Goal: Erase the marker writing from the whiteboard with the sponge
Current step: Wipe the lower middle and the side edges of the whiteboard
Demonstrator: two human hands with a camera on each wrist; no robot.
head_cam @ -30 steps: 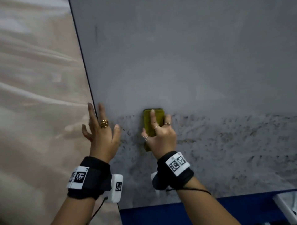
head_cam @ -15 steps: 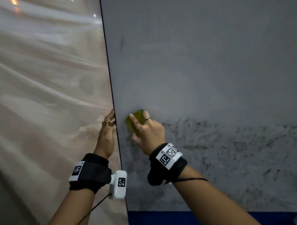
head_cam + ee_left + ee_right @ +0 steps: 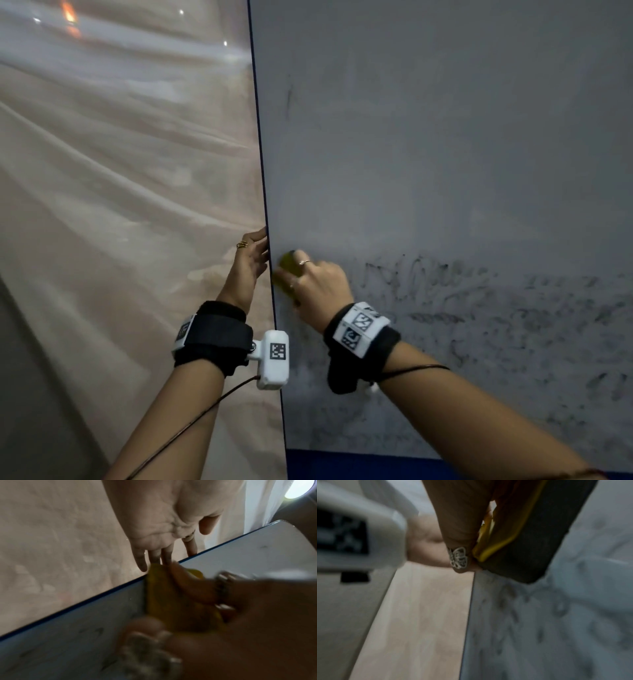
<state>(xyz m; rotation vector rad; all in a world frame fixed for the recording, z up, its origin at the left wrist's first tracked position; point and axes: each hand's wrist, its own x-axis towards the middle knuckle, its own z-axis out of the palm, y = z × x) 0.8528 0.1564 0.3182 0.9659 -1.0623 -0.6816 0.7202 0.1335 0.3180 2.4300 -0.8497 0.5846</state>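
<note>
The grey whiteboard stands upright, its lower half covered in smeared black marker. My right hand holds the yellow sponge against the board, right at its left edge. In the right wrist view the sponge's dark face lies on the board, with a ringed finger along its side. My left hand is at the board's left edge. In the left wrist view its fingers reach straight behind the board, their tips hidden, next to the sponge.
A beige draped sheet fills the space left of the board. A dark blue band runs under the board's bottom edge. The board's upper part is wiped, with one short dark stroke near its left edge.
My right hand has slid the sponge leftward to the board's left edge. My left hand has gone from lying flat on the front to reaching behind the edge.
</note>
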